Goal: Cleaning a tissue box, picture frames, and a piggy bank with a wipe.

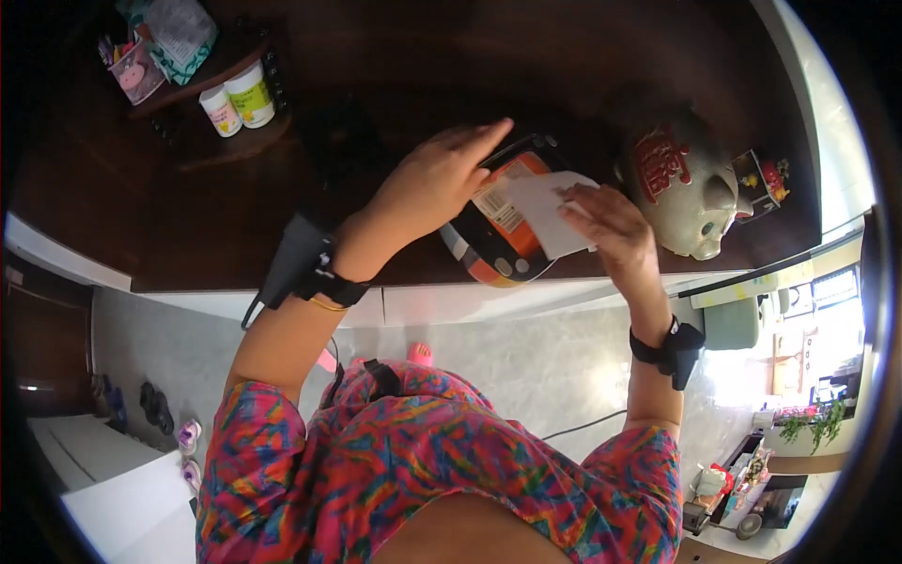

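Note:
A black container [468, 224] lies on the dark wooden top with its orange label [525, 243] facing up. A barcode shows on the label, and small grey feet sit near the container's ends. My left hand [437, 176] is at its left side, thumb over the upper face and index finger stretched along the far edge. In my right hand [613, 225] is a white sheet [546, 215], a cloth or paper, laid across the right part of the label. The right fingers are blurred. The sheet hides part of the container.
A silver pig figurine [680, 190] with red raised characters stands right of my right hand. Beyond it is a small figurine display [764, 180]. At far left, a corner shelf [204, 81] has two white tubs [239, 102], a pen holder [137, 74] and a tissue pack [180, 42].

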`<state>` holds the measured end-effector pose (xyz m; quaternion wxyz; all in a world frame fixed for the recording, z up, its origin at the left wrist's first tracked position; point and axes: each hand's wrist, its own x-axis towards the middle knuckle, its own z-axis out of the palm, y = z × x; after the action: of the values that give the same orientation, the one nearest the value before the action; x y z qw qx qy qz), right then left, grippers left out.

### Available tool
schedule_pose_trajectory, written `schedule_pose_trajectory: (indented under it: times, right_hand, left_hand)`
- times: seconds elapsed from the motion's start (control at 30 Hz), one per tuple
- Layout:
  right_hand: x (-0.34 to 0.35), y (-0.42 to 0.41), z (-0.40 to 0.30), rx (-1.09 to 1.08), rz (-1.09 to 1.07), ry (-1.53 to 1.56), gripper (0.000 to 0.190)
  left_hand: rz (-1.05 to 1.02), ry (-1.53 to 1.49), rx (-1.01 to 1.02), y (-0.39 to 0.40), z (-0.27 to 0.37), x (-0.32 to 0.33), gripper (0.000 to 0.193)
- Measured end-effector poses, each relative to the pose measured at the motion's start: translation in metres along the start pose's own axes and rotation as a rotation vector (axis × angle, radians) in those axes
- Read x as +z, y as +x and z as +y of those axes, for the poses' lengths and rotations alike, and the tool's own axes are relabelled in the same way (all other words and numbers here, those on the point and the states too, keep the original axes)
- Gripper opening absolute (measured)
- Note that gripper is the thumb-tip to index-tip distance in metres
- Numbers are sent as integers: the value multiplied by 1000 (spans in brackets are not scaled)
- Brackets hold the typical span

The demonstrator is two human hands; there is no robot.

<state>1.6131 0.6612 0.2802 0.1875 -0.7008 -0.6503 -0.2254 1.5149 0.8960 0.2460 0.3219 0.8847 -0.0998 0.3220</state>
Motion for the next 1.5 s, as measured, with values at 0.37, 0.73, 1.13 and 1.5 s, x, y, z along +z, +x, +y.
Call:
schedule_pose_trajectory:
  times: [0.37,0.73,1.13,1.5]
  right_hand:
    - [41,7,20,30,-85,94,37]
    - [19,-13,29,452,-254,446,28]
    - [19,-8,36,449,-307,374,35]
    - [20,7,37,412,-562,12,54]
  left_hand:
    - [-189,177,106,-9,0,28,35]
    - [-227,380,127,2,23,34,31]
    - [-343,115,157,1,21,25,26]
    - [-339,27,-42,-2,21,29,29]
